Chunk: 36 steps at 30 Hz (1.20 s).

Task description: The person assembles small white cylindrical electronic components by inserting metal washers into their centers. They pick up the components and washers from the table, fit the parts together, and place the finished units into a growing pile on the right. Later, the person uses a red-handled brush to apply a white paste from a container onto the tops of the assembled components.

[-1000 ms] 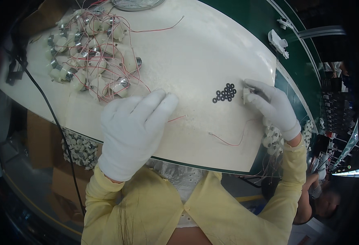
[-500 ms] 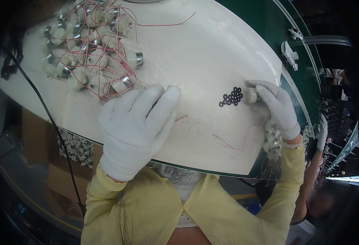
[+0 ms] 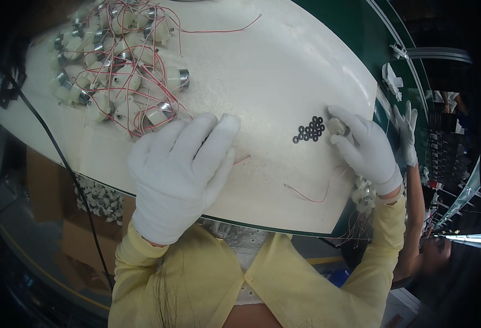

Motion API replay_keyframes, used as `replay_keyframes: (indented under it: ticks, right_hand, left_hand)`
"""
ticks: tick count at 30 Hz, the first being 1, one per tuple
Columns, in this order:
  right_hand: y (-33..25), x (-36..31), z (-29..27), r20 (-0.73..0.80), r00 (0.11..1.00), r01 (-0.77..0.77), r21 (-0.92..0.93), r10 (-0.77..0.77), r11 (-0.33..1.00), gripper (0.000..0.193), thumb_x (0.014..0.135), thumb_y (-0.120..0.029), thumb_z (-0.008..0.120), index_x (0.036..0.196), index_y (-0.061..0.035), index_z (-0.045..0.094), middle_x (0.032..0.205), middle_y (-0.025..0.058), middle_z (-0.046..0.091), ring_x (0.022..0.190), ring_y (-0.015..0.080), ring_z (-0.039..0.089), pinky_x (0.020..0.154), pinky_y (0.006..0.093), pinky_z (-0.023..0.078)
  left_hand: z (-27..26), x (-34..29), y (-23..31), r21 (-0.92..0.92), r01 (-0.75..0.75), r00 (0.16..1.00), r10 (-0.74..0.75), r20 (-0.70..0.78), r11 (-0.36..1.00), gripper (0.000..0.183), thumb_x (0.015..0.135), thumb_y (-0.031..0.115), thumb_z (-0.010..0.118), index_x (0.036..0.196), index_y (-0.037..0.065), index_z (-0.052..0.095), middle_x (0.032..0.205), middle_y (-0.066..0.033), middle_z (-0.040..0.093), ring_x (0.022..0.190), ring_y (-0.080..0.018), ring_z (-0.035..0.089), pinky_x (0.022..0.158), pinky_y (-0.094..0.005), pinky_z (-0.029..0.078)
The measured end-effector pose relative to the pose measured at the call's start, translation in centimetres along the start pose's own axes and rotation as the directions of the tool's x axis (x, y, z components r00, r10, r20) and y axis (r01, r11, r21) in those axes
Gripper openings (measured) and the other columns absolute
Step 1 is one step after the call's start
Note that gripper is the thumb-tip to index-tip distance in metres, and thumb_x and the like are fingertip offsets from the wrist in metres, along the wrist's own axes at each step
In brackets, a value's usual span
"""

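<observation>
At the table's right side, my right hand [image 3: 367,143], in a white glove, holds a small white motor [image 3: 336,127] between thumb and fingers. A thin red wire [image 3: 308,198] trails on the tabletop below that hand. Just left of its fingertips lies a cluster of small black rings [image 3: 310,131]. My left hand [image 3: 183,169], also gloved, rests palm down near the middle with bent fingers. A red wire end [image 3: 243,160] pokes out beside its thumb; whatever is under the palm is hidden.
Several white motors with metal bands and tangled red wires [image 3: 123,76] pile up at the far left. White parts [image 3: 365,197] with wires sit at the right edge. A box of small parts [image 3: 101,199] stands below left. Another person's gloved hand [image 3: 408,131] is at far right.
The motor in my right hand has turned, and my fingers now spread around it. My left hand has hardly moved. The other person's hand has reached forward at the right.
</observation>
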State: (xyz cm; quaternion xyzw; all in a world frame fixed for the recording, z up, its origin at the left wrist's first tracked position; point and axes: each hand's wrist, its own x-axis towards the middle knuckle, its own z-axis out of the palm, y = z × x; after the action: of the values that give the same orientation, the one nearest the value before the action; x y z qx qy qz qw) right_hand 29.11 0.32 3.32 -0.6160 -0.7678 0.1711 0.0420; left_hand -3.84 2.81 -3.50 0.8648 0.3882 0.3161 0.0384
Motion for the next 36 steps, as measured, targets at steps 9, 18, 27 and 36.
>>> replay_keyframes:
  ticks: [9, 18, 27, 36]
  right_hand:
    - [0.7, 0.8, -0.5, -0.054, 0.991, 0.109, -0.182, -0.12, 0.977, 0.04, 0.074, -0.027, 0.08, 0.103, -0.0041, 0.066, 0.089, 0.0131, 0.066, 0.074, 0.0345, 0.065, 0.067, 0.0395, 0.051]
    - [0.5, -0.5, -1.8, 0.061, 0.998, -0.01, -0.296, 0.03, 0.955, 0.034, 0.068, -0.027, 0.078, 0.092, -0.0052, 0.067, 0.08, 0.0129, 0.065, 0.066, 0.0334, 0.064, 0.063, 0.039, 0.051]
    - [-0.1, 0.2, -2.4, 0.155, 0.979, -0.098, -0.2, 0.13, 0.975, 0.039, 0.074, -0.023, 0.073, 0.109, -0.0071, 0.066, 0.077, 0.012, 0.065, 0.067, 0.0323, 0.064, 0.064, 0.0395, 0.051]
    - [-0.6, 0.2, -2.1, 0.149, 0.989, -0.004, -0.045, 0.01, 0.999, 0.044, 0.085, -0.019, 0.069, 0.125, -0.0044, 0.062, 0.091, 0.016, 0.068, 0.081, 0.0334, 0.066, 0.072, 0.0368, 0.052]
  left_hand:
    - [0.1, 0.0, 0.0, 0.002, -0.012, 1.0, 0.012, -0.024, 1.0, 0.05, 0.071, 0.008, 0.075, 0.12, 0.013, 0.066, 0.109, -0.003, 0.066, 0.091, -0.0227, 0.061, 0.071, -0.0359, 0.047]
    - [0.3, -0.2, 0.0, -0.006, -0.016, 0.999, 0.015, -0.037, 1.0, 0.05, 0.07, 0.007, 0.075, 0.119, 0.013, 0.066, 0.11, -0.0033, 0.066, 0.091, -0.0228, 0.062, 0.072, -0.036, 0.047]
    - [0.1, 0.0, 0.0, -0.018, -0.017, 1.0, 0.016, -0.016, 1.0, 0.05, 0.07, 0.006, 0.074, 0.118, 0.012, 0.066, 0.109, -0.0039, 0.067, 0.09, -0.0234, 0.062, 0.072, -0.0365, 0.047]
    - [0.0, 0.0, 0.0, -0.037, -0.012, 1.0, 0.012, -0.007, 0.999, 0.051, 0.069, 0.006, 0.075, 0.119, 0.012, 0.066, 0.11, -0.0045, 0.067, 0.09, -0.0238, 0.062, 0.071, -0.0367, 0.047]
